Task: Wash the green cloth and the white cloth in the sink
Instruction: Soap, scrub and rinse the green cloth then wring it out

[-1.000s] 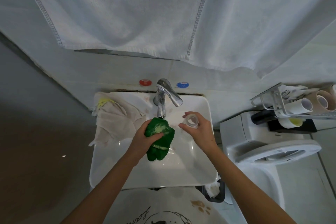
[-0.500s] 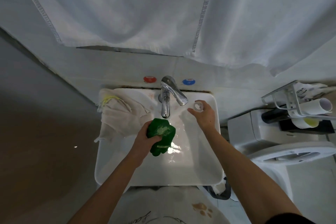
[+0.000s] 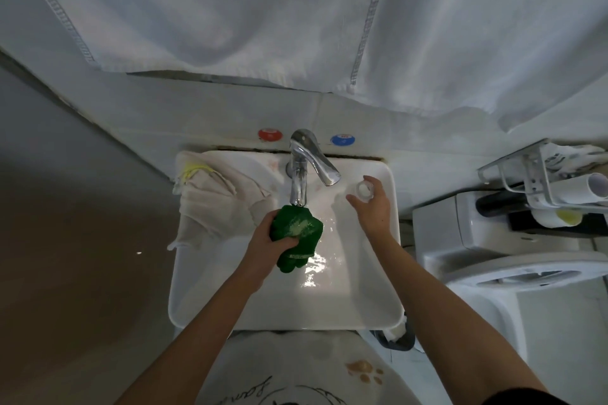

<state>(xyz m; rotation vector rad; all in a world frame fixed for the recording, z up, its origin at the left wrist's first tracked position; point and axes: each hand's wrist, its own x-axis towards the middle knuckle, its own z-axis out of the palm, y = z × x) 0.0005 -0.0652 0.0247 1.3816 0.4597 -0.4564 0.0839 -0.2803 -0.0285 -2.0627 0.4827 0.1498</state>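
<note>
the green cloth (image 3: pixel 297 233) was gripped in a bunch by the left hand (image 3: pixel 268 242), just under the spout of the tap (image 3: pixel 304 168), inside the sink (image 3: pixel 371 299). a small clear cup (image 3: pixel 364 191) was held by the fingers of the right hand (image 3: pixel 373 210) near the back right corner. the white cloth (image 3: pixel 214 204) was draped over the left rim, not washed yet. for a good wash, the bunch should probably be opened and turned under the water, so all folds are reached.

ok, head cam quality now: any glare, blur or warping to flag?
Head view: dim overall; specular glare on wet sink basin beside the green cloth; right hand and its small clear cup slightly motion-soft; wide-angle bending of wall lines and hanging towel edges.
</note>
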